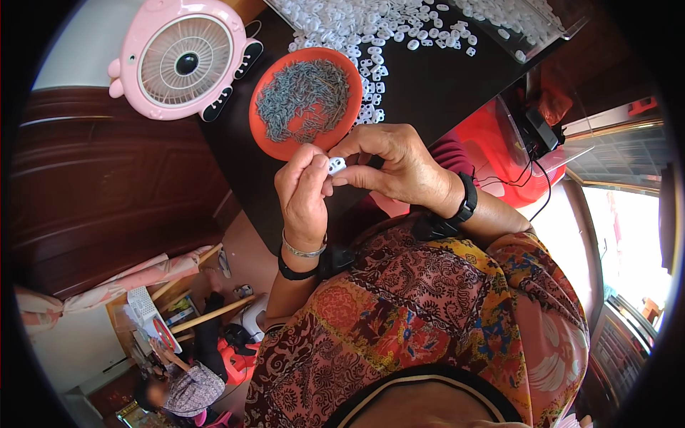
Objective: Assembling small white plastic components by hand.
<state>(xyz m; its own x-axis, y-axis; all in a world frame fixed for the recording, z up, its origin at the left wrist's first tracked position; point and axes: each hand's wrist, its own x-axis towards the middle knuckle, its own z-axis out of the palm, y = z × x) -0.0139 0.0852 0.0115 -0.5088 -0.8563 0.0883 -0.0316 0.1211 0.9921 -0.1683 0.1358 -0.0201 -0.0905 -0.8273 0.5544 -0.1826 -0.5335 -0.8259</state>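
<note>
Between my hands, just below a plate, is a small white plastic piece (pixel 336 165) with two dark round holes. My left hand (pixel 305 194) pinches it from the left with thumb and fingers. My right hand (pixel 399 165) has its fingers curled around the other side, with the thumb at the piece's right edge. Whether the right fingertips hold a screw is hidden. The orange-red plate (pixel 275 145) lies directly beyond my hands. Many grey screws (pixel 300 93) are heaped in it.
White plastic pieces (pixel 342 25) spread across the dark table (pixel 428 85) behind the plate. A clear bin (pixel 531 50) at the far right holds more. The pink fan (pixel 187 63) stands at the left. Another person (pixel 193 389) sits lower left, beside a red stool.
</note>
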